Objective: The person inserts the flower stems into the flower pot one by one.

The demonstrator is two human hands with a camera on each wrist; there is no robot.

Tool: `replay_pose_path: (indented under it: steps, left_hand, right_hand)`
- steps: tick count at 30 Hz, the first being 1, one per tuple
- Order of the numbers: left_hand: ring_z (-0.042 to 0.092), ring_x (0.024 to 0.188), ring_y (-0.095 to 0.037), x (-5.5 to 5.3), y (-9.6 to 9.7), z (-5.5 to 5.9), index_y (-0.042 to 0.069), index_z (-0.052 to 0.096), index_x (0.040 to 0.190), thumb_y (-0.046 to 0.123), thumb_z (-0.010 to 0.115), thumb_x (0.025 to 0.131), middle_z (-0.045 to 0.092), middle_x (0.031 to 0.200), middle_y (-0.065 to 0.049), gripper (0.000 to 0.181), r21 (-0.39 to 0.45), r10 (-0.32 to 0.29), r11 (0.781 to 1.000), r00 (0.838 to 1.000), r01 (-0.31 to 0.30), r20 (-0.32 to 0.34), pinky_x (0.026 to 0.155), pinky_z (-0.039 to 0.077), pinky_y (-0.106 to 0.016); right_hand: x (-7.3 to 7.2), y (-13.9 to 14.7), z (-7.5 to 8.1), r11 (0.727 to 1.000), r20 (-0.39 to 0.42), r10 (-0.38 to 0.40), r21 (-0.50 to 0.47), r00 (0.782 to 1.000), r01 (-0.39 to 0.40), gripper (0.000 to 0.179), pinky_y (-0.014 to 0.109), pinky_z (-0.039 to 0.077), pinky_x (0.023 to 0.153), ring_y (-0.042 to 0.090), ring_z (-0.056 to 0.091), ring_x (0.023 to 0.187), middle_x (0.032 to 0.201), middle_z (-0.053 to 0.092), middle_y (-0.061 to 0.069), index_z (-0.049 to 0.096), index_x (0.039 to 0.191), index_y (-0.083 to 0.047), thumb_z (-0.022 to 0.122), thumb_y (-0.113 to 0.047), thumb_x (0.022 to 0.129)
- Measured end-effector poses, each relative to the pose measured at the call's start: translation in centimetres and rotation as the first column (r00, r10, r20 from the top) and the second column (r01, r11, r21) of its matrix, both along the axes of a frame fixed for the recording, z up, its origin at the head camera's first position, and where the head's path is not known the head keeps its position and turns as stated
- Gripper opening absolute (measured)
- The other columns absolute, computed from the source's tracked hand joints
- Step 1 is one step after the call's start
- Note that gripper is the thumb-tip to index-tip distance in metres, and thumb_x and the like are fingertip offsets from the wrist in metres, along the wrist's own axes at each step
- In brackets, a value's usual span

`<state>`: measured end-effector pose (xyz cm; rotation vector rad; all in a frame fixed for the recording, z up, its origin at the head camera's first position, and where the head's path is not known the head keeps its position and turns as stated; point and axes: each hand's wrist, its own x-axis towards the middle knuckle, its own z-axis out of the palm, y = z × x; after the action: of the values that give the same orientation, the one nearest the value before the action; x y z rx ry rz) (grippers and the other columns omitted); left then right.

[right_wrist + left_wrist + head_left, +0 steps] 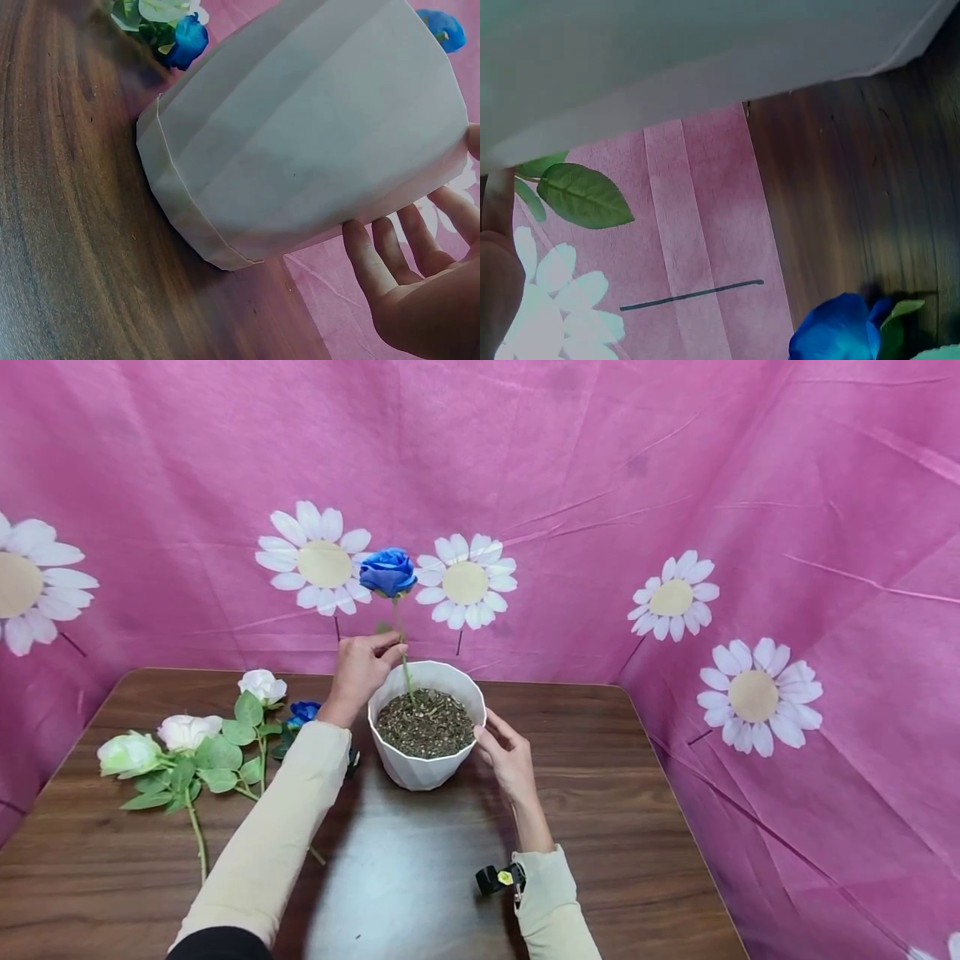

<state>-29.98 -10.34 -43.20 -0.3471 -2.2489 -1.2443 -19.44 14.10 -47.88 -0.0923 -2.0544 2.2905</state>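
Note:
A blue rose (387, 572) stands nearly upright, the lower end of its stem in the dark soil (427, 735) of a white faceted flower pot (416, 772). Above the pot's far left rim, my left hand (360, 670) pinches the stem between thumb and fingers. My right hand (515, 766) grips the pot's right side, thumb at the rim and fingers spread along the outer wall (300, 142). From the left wrist, the pot wall (675, 67) covers most of that hand's work; green rose leaves (585, 195) show past its edge.
Left of the pot, white roses (191, 732), a greenish-white rose (129, 754) and another blue rose (303, 712) lie on the brown wooden table (600, 827). A pink cloth (555, 460) printed with daisies hangs behind the table and along its right side.

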Motion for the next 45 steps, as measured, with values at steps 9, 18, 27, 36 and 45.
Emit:
replay_pose_path:
  steps: [9, 18, 27, 36, 45]
  left_hand:
    - [0.073, 0.09, -0.039, -0.2, 0.3, -0.3, 0.002, 0.079, 0.106, 0.009, 0.082, 0.085, 0.075, 0.095, -0.018, 0.022, 0.023, 0.021, 1.0, 1.0, -0.022, 0.017, 0.087, 0.055, -0.05]
    - [0.073, 0.094, -0.038, 0.0, 0.4, -0.2, 0.001, 0.078, 0.109, 0.01, 0.08, 0.088, 0.075, 0.099, -0.017, 0.023, 0.018, -0.011, 1.0, 0.997, 0.009, 0.082, 0.092, 0.055, -0.048]
    - [0.073, 0.093, -0.037, 0.4, 0.7, 0.3, 0.001, 0.078, 0.109, 0.01, 0.08, 0.089, 0.075, 0.096, -0.018, 0.022, 0.071, 0.004, 0.997, 0.991, -0.013, 0.133, 0.089, 0.057, -0.048]
    - [0.074, 0.087, -0.028, 0.9, 0.6, -0.1, 0.002, 0.077, 0.111, 0.016, 0.085, 0.085, 0.076, 0.099, -0.015, 0.03, 0.248, 0.044, 0.965, 0.988, -0.081, 0.15, 0.075, 0.061, -0.031]
    - [0.068, 0.086, -0.003, 1.6, -0.7, -0.6, 0.006, 0.078, 0.112, 0.019, 0.082, 0.088, 0.076, 0.103, -0.012, 0.027, 0.374, -0.035, 0.927, 0.985, -0.032, 0.17, 0.072, 0.053, -0.015]
  right_hand:
    - [0.1, -0.4, 0.2, 1.0, 0.001, 0.005, -0.003, 1.0, -0.005, 0.044, 0.027, 0.06, 0.081, 0.015, 0.069, 0.095, 0.13, 0.062, 0.027, 0.058, 0.138, 0.005, 0.066, -0.003, 0.096]
    - [0.1, -0.1, 0.3, 1.0, 0.011, 0.0, -0.022, 1.0, 0.0, 0.044, 0.027, 0.06, 0.083, 0.013, 0.068, 0.094, 0.131, 0.061, 0.028, 0.058, 0.139, 0.005, 0.066, -0.002, 0.096]
    - [0.3, -0.1, 0.3, 1.0, 0.021, -0.016, 0.013, 1.0, 0.016, 0.044, 0.032, 0.06, 0.085, 0.014, 0.067, 0.095, 0.129, 0.062, 0.028, 0.058, 0.139, 0.004, 0.066, -0.004, 0.096]
    - [0.2, -0.4, 0.2, 1.0, 0.012, -0.005, -0.018, 1.0, 0.006, 0.044, 0.026, 0.06, 0.083, 0.015, 0.068, 0.096, 0.129, 0.062, 0.029, 0.057, 0.139, 0.005, 0.065, -0.002, 0.096]
    - [0.2, -0.1, 0.3, 1.0, 0.001, -0.006, -0.007, 1.0, 0.006, 0.044, 0.03, 0.06, 0.084, 0.016, 0.068, 0.098, 0.131, 0.062, 0.028, 0.058, 0.139, 0.004, 0.065, -0.004, 0.096]
